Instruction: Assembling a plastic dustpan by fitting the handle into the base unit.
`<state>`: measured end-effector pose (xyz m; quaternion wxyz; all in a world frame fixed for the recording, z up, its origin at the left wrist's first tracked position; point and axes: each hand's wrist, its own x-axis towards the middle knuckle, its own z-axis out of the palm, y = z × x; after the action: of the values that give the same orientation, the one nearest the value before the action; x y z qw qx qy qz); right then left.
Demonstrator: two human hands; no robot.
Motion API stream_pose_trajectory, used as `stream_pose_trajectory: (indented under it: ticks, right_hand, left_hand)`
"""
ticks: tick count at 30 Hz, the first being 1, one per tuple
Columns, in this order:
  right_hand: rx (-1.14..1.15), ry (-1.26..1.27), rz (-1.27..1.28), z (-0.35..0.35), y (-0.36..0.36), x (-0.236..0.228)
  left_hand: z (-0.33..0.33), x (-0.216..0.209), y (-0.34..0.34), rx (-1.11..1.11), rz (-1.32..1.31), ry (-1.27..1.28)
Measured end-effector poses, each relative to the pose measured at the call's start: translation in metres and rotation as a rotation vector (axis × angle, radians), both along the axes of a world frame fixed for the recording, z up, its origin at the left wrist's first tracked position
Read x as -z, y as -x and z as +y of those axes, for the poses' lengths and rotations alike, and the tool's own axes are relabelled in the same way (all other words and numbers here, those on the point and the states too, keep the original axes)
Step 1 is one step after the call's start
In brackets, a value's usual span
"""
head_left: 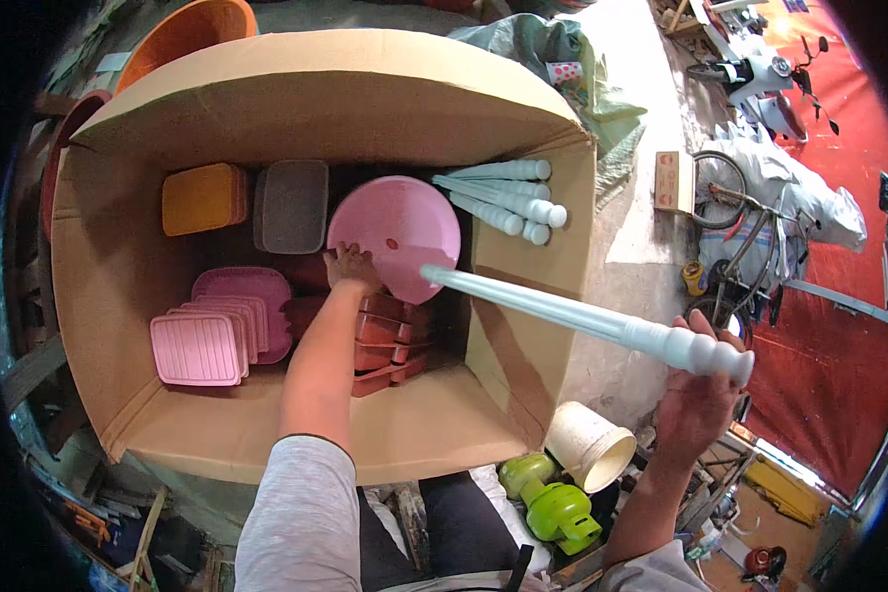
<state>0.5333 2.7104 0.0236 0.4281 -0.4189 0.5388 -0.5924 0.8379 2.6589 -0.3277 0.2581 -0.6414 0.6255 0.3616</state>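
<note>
A large open cardboard box (296, 434) stands before me. Inside it, my left hand (351, 266) grips the lower left rim of a round pink plastic dish (414, 222) with a small dark spot near its middle. My right hand (705, 370), outside the box on the right, is closed around the knobbed end of a long white plastic handle (582, 321). The handle's thin end reaches over the box wall and in front of the dish. Below the dish lie stacked reddish-brown plastic pieces (385, 345), partly hidden by my left forearm.
The box also holds several white handles (508, 197), an orange stack (204, 200), a grey-brown stack (294, 207) and pink ribbed lids (197, 348). Outside are a green gas cylinder (560, 515), a white bucket (592, 449), a bicycle (745, 232) and an orange tub (183, 35).
</note>
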Motion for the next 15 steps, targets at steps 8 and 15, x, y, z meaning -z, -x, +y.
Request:
stream_pose_trajectory:
  ticks: [8, 15]
  right_hand:
    - [0.077, 0.109, -0.148, -0.011, 0.037, -0.039]
    - [0.095, 0.155, -0.356, -0.033, 0.046, -0.074]
  left_hand:
    - [0.035, -0.036, -0.022, 0.075, -0.058, 0.209]
    - [0.023, -0.138, -0.049, 0.015, -0.022, 0.59]
